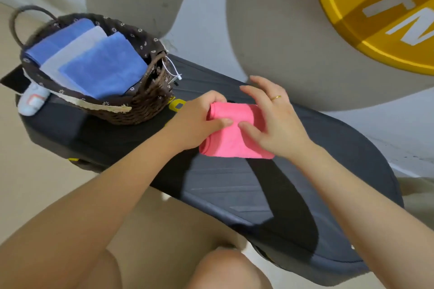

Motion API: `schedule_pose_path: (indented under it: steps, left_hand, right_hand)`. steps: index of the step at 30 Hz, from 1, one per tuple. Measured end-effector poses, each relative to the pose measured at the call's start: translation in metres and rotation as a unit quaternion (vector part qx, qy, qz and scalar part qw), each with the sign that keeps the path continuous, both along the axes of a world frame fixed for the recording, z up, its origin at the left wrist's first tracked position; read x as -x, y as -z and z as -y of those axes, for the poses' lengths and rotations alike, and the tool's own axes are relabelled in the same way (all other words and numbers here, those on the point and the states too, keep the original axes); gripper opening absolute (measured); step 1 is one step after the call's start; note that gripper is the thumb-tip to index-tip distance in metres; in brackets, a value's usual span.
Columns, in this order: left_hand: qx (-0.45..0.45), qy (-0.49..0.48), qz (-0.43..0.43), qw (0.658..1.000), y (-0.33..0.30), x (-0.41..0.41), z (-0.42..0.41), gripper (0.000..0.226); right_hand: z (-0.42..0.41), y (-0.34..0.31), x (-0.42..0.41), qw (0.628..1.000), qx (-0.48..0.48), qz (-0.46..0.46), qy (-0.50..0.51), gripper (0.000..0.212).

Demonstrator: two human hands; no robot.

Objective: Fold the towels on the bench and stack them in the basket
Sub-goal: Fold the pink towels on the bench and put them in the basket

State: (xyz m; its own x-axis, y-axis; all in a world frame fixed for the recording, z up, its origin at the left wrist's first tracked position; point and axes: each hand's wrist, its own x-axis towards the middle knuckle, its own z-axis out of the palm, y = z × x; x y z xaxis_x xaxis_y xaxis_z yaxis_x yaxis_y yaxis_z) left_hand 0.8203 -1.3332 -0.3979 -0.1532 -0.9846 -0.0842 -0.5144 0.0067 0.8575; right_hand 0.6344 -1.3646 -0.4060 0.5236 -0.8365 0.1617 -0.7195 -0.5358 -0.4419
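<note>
Head view. The left hand [197, 122] is at frame centre, fingers curled over the left edge of the pink towel [232, 134] with the thumb pressed on top, pinching the cloth. The right hand [272, 119] lies on the right side of the same towel, fingers spread and relaxed, thumb resting on the fabric beside the left thumb; a ring [276, 97] is on one finger. The pink towel is folded into a small rectangle and lies on the dark bench [328, 171], at its middle. The wicker basket [141, 103] stands on the bench's left end, in the upper left of the frame. It holds three folded towels, overlapped: a blue towel [103, 70] in front, a light grey towel [77, 47] behind it, and another blue towel [58, 40] at the back. A yellow round mat [375, 19] occupies the upper right.
</note>
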Motion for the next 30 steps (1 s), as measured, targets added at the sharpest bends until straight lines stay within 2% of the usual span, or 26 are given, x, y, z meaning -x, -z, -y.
schedule_pose_path:
  steps: [3, 5, 7, 9, 10, 13, 15, 19, 22, 24, 26, 28, 30]
  left_hand:
    - [0.026, -0.027, 0.021, 0.999, -0.011, -0.02, 0.0, 0.023]
    - [0.033, -0.083, -0.023, 0.996, -0.015, -0.037, -0.002, 0.026]
    - [0.028, -0.158, -0.073, 0.984, -0.017, -0.052, -0.005, 0.026]
    - [0.01, -0.218, -0.119, 0.968, -0.019, -0.062, -0.009, 0.026]
    - [-0.001, -0.237, -0.142, 0.961, -0.02, -0.067, -0.01, 0.025]
    - [-0.011, -0.262, -0.162, 0.951, -0.029, -0.084, -0.011, 0.02]
    - [0.0, -0.266, -0.128, 0.955, -0.036, -0.101, -0.012, 0.019]
    - [0.012, -0.265, -0.084, 0.961, -0.035, -0.142, -0.012, 0.028]
    - [0.013, -0.26, -0.083, 0.962, -0.025, -0.175, -0.006, 0.035]
    - [0.033, -0.253, -0.027, 0.966, -0.019, -0.195, 0.004, 0.036]
    - [0.059, -0.239, 0.075, 0.966, -0.014, -0.211, 0.018, 0.03]
    - [0.07, -0.218, 0.127, 0.965, -0.008, -0.223, 0.033, 0.029]
    - [0.054, -0.191, 0.137, 0.97, -0.001, -0.231, 0.043, 0.027]
  right_hand:
    - [0.037, -0.016, -0.012, 0.989, -0.093, -0.086, -0.072, 0.063]
    - [0.055, -0.021, -0.017, 0.983, -0.145, -0.069, -0.083, 0.047]
    - [0.067, -0.023, -0.022, 0.964, -0.25, 0.041, -0.077, 0.03]
    - [0.075, -0.028, -0.03, 0.911, -0.358, 0.194, -0.066, 0.025]
    - [0.078, -0.029, -0.037, 0.889, -0.384, 0.243, -0.061, 0.024]
    - [0.09, -0.034, -0.067, 0.862, -0.409, 0.292, -0.064, 0.018]
    - [0.097, -0.039, -0.088, 0.859, -0.416, 0.289, -0.073, 0.015]
    - [0.113, -0.052, -0.133, 0.887, -0.382, 0.245, -0.092, 0.019]
    - [0.118, -0.053, -0.175, 0.908, -0.347, 0.224, -0.069, 0.015]
    - [0.121, -0.045, -0.21, 0.946, -0.28, 0.158, -0.043, 0.019]
    - [0.13, -0.036, -0.241, 0.974, -0.212, 0.077, -0.015, 0.026]
    - [0.141, -0.026, -0.258, 0.987, -0.161, -0.004, 0.006, 0.029]
    - [0.147, -0.017, -0.266, 0.987, -0.138, -0.085, 0.014, 0.027]
